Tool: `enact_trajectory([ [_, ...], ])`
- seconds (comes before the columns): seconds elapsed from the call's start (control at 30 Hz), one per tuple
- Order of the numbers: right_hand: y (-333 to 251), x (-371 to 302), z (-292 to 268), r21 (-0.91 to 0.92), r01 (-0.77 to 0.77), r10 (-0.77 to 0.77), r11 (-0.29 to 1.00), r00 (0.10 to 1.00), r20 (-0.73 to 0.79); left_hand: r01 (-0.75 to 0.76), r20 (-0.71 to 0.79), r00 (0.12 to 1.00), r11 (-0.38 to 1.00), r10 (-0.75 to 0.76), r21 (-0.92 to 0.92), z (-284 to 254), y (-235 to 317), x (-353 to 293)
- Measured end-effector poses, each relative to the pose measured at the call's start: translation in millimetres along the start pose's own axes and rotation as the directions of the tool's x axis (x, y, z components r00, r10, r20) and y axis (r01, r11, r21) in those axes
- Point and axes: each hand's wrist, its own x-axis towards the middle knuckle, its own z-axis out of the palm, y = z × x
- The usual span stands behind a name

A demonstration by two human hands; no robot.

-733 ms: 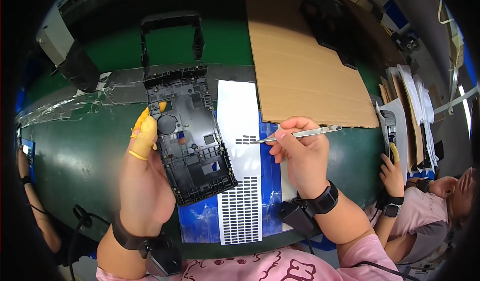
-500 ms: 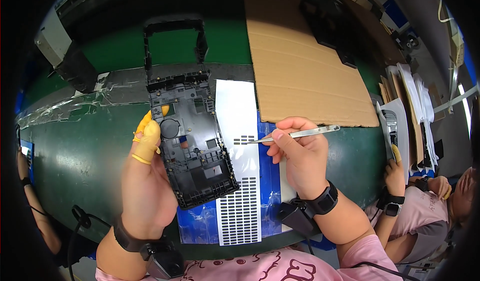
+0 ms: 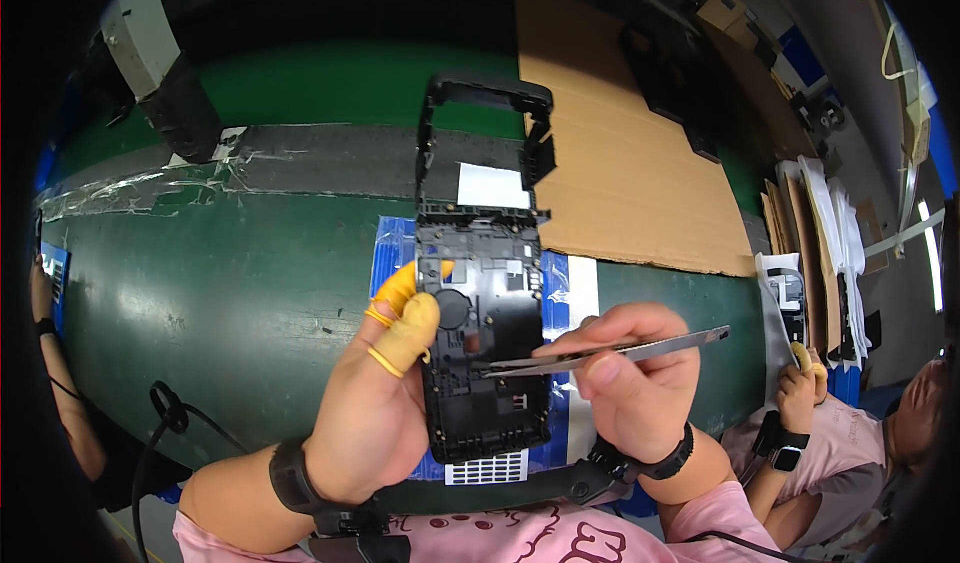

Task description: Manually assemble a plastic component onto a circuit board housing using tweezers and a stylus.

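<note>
My left hand, with yellow finger cots on thumb and forefinger, grips the left edge of a black plastic housing. The housing has an open rectangular frame at its far end and small ribs and brass-coloured inserts inside. Metal tweezers are pinched in my right hand, their tips over the lower left part of the housing. Whether a small piece is between the tips, I cannot make out. Beneath the housing lies a white sheet of small black strips, mostly hidden, on a blue board.
A cardboard sheet covers the back right of the green table. Upright cardboard and white sheets stand at the right, where another person's hand holds a similar dark part. A grey-and-black post rises at the back left.
My left hand has brought the housing to the right, over the white sheet, and turned it more upright. The tweezers have gone from the sheet's strips to the inside of the housing.
</note>
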Motion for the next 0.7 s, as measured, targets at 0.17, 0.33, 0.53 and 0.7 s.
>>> enact_trajectory([
  [0.17, 10, 0, 4, -0.011, 0.008, -0.009, 1.000, 0.998, -0.057, 0.080, 0.037, 0.996, 0.995, -0.078, -0.061, 4, 0, -8],
  [0.33, 13, -1, 3, 0.010, -0.031, 0.032, 0.999, 0.991, -0.127, 0.071, 0.041, 0.997, 0.997, -0.071, -0.007, 2, -2, -9],
  [0.53, 12, -1, 3, -0.001, -0.031, 0.031, 1.000, 0.994, -0.105, 0.090, 0.073, 0.994, 0.993, -0.084, -0.076, 2, -1, -11],
  [0.7, 11, -1, 3, -0.001, -0.046, 0.046, 0.999, 0.995, -0.093, 0.061, 0.072, 0.996, 0.998, -0.059, -0.022, 3, -2, -11],
])
